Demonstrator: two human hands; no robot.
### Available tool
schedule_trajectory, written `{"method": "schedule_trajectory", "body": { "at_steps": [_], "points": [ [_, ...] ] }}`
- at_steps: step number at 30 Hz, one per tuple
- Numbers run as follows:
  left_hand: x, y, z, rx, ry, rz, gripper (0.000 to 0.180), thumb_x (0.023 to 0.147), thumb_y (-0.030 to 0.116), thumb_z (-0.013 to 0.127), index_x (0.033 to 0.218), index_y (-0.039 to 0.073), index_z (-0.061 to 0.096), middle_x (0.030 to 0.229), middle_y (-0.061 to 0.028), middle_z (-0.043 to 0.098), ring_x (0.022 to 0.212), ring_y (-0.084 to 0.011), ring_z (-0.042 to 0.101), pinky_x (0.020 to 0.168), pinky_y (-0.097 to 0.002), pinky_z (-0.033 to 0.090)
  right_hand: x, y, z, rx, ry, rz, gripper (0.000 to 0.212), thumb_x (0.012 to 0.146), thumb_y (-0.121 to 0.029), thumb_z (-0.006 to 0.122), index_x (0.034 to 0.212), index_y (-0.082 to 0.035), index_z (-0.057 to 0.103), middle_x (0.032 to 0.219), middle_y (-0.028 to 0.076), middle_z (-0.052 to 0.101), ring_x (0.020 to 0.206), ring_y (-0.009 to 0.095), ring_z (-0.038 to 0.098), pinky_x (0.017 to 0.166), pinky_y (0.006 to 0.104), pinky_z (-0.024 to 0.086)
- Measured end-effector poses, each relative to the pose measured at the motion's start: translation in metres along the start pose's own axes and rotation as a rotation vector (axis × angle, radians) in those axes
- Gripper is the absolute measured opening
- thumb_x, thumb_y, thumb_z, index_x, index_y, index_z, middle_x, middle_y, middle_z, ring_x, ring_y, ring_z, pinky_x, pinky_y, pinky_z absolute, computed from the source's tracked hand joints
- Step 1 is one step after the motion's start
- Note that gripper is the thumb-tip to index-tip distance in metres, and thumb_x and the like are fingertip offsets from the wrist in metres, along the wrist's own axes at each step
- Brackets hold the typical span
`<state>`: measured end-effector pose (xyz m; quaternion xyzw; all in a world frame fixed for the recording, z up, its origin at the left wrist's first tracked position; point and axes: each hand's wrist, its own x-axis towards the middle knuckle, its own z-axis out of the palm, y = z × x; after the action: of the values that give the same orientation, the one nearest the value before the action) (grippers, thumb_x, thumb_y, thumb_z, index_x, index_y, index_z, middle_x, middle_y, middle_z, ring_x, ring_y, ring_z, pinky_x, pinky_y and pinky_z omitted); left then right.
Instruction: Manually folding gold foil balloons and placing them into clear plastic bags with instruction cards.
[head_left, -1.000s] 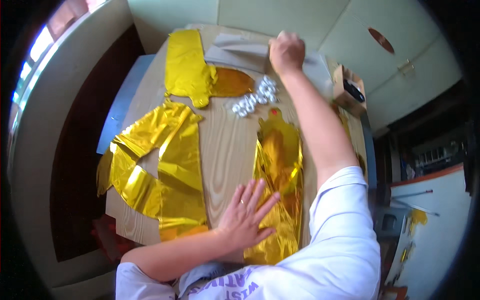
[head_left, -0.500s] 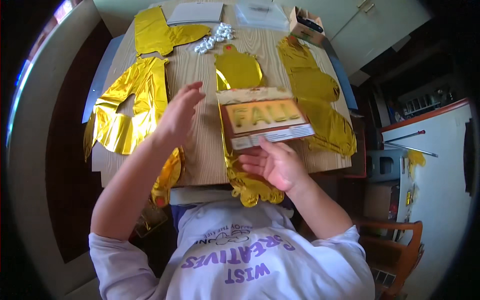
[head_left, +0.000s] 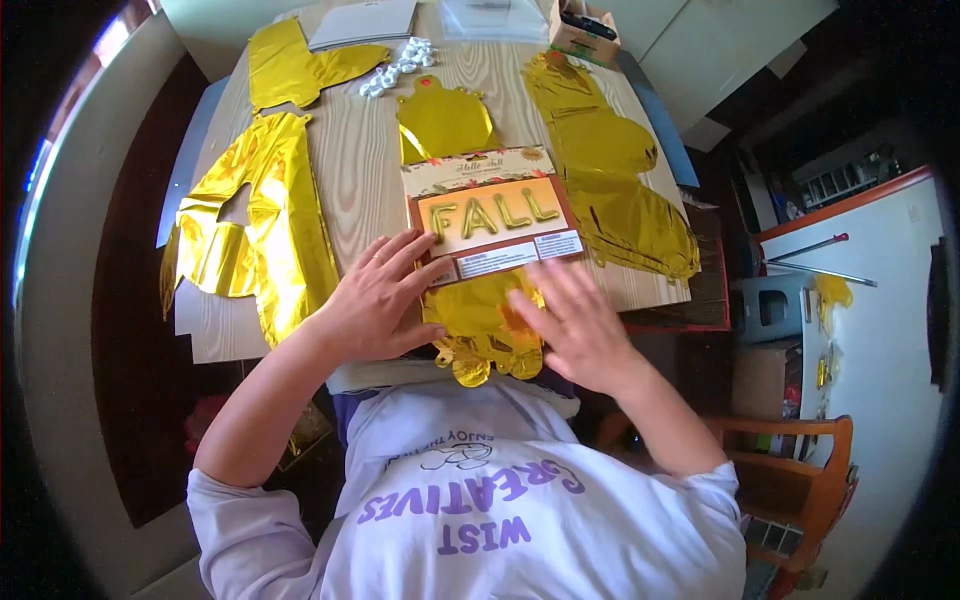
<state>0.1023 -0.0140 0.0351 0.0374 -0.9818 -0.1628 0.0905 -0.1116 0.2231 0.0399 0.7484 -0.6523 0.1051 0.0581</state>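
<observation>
A flat printed package (head_left: pixel 490 215) in orange and brown, picturing gold letter balloons, lies on the middle gold foil balloon (head_left: pixel 447 122), which is deflated and sticks out above and below it. With fingers spread, my left hand (head_left: pixel 375 305) rests at the package's lower left corner. My right hand (head_left: pixel 578 325), slightly blurred, is over the foil at the lower right edge, its fingers apart. To the left is a flat A-shaped gold balloon (head_left: pixel 285 210). Another flat gold balloon (head_left: pixel 285 65) lies beyond it, and a long creased one (head_left: pixel 605 140) on the right.
Several small white bundles (head_left: pixel 400 68) sit on the wooden table (head_left: pixel 365 165). Along its far side are a stack of white sheets (head_left: pixel 365 22), a clear plastic bag (head_left: pixel 495 18) and a small box (head_left: pixel 585 38) with dark items. A wooden chair (head_left: pixel 800 428) stands at lower right.
The package, held tilted by my right hand before, now lies flatter and slightly left on the middle balloon. My left hand came down to its corner; my right hand let go of it.
</observation>
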Motion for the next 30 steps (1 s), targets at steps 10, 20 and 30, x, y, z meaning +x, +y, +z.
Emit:
{"method": "schedule_trajectory", "body": {
  "at_steps": [10, 20, 30],
  "points": [
    [-0.011, 0.020, -0.016, -0.013, -0.089, -0.073, 0.088, 0.074, 0.046, 0.080, 0.148, 0.012, 0.047, 0.158, -0.0183, 0.036, 0.147, -0.0393, 0.032, 0.121, -0.0547, 0.024, -0.015, 0.019, 0.021, 0.019, 0.254, -0.180, 0.029, 0.094, -0.017, 0.057, 0.118, -0.007, 0.068, 0.121, 0.013, 0.067, 0.117, 0.031, 0.062, 0.105, 0.0482, 0.048],
    [-0.006, 0.017, 0.009, 0.105, 0.018, -0.083, 0.086, 0.069, 0.035, 0.083, 0.143, 0.011, 0.048, 0.155, -0.0164, 0.040, 0.146, -0.0380, 0.034, 0.120, -0.0559, 0.026, -0.023, 0.021, 0.025, 0.057, 0.238, -0.196, 0.030, 0.095, -0.019, 0.055, 0.119, -0.007, 0.069, 0.121, 0.013, 0.069, 0.115, 0.031, 0.064, 0.101, 0.0461, 0.051],
    [-0.002, 0.034, 0.025, 0.081, 0.225, -0.018, 0.049, 0.070, 0.017, 0.076, 0.116, 0.006, 0.064, 0.126, -0.0103, 0.059, 0.124, -0.0297, 0.056, 0.111, -0.0508, 0.041, -0.009, 0.026, -0.001, 0.257, 0.161, -0.199, 0.030, 0.093, -0.017, 0.065, 0.121, -0.007, 0.067, 0.124, 0.013, 0.066, 0.115, 0.030, 0.063, 0.102, 0.0462, 0.049]
  ]
}}
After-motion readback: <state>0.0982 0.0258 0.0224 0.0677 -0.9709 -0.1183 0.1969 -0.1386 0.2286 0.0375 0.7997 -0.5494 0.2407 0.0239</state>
